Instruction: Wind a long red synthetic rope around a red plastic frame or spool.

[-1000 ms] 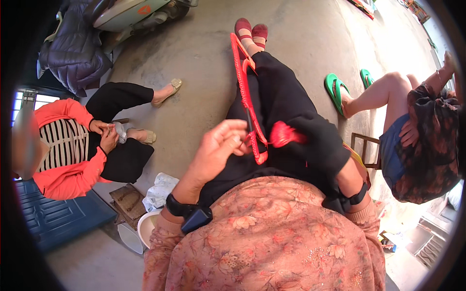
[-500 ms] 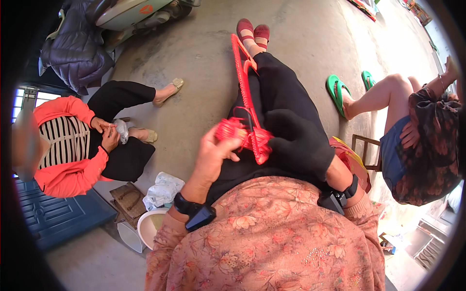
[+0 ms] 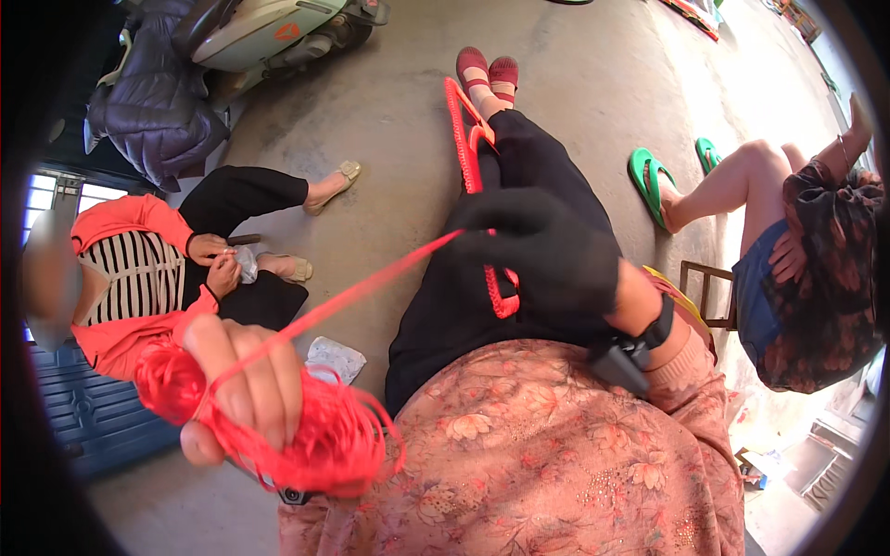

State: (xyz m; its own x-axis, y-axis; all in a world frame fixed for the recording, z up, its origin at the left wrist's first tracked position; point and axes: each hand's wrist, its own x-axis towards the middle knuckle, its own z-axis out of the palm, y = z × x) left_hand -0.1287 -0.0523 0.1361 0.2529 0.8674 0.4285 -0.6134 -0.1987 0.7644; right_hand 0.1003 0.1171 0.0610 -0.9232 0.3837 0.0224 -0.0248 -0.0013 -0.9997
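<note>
At the lower left, my bare left hand (image 3: 255, 385) is closed round a loose bundle of shiny red cord (image 3: 329, 449), with loops hanging out on both sides. A taut red strand (image 3: 352, 289) runs from it up to my right hand (image 3: 547, 250), which wears a black glove. The gloved fingers are closed round the middle of a long, narrow red frame (image 3: 461, 139), whose edge is covered in knotted cord. Lying along my black-trousered legs, the frame shows above and below the glove. The glove hides its middle part and the strand's end.
A person in a coral jacket (image 3: 139, 218) sits at left, handling something pale. Another person in blue shorts (image 3: 760, 269) and green flip-flops (image 3: 649, 185) sits at right, by a wooden stool frame (image 3: 709, 292). A scooter (image 3: 269, 37) stands far left; a white bag (image 3: 336, 357) lies near my left arm.
My left hand has swung left and toward me with the cord bundle, drawing out the strand. My right hand has shifted left, over the frame's middle.
</note>
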